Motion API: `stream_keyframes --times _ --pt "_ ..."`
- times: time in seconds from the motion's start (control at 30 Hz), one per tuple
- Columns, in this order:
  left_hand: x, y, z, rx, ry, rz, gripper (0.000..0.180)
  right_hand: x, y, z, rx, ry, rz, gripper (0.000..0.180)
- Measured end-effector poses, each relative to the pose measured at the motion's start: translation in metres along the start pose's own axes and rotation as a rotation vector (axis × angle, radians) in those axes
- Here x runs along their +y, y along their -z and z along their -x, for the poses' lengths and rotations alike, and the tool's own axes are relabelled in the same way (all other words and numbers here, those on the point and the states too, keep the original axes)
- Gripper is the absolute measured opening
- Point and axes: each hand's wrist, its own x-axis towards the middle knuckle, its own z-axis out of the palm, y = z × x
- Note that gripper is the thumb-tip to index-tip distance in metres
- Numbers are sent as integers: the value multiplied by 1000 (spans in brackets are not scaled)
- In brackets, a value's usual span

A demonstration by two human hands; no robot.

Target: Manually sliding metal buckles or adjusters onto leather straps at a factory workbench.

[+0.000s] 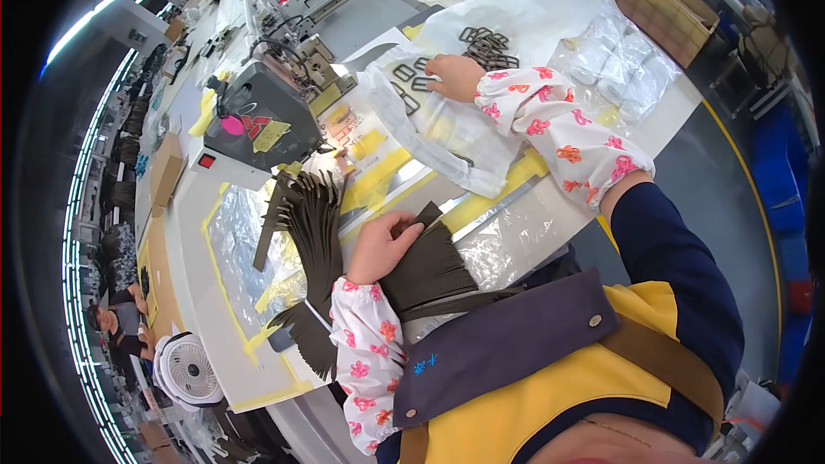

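Observation:
My left hand point(376, 247) is closed, thumb against fingers, on the end of a dark olive strap point(430, 213) lying on a stack of like straps point(427, 268) at the table's near side. My right hand point(455, 77) reaches to the far side. Its fingers are curled down beside dark metal rectangular rings point(406, 73) scattered on a white plastic bag point(447, 129); whether a ring is pinched in them I cannot make out. A pile of the same rings point(491, 49) lies just beyond. Left of my left hand hangs a fanned bundle of straps point(311, 219).
A sewing machine point(266, 112) stands at the left of the table. Clear plastic bags point(614, 64) lie at the far right, by a cardboard box point(662, 4). Yellow tape point(369, 180) marks the tabletop. A white fan point(187, 368) and another person point(129, 318) are at lower left.

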Motion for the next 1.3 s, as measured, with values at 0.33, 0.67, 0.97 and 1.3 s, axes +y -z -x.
stream_keyframes --times 0.33,0.67,0.97,1.3 --pt "7 -7 0 135 -64 -142 19 -5 -19 -27 -116 47 293 14" --pt "18 13 7 595 -77 -160 13 -85 31 44 -388 -271 -1162 14" --pt "8 15 12 456 -78 507 17 -111 61 63 -491 53 -1234 10" --pt "3 16 17 309 -92 721 15 -130 35 65 -665 138 -1339 12"
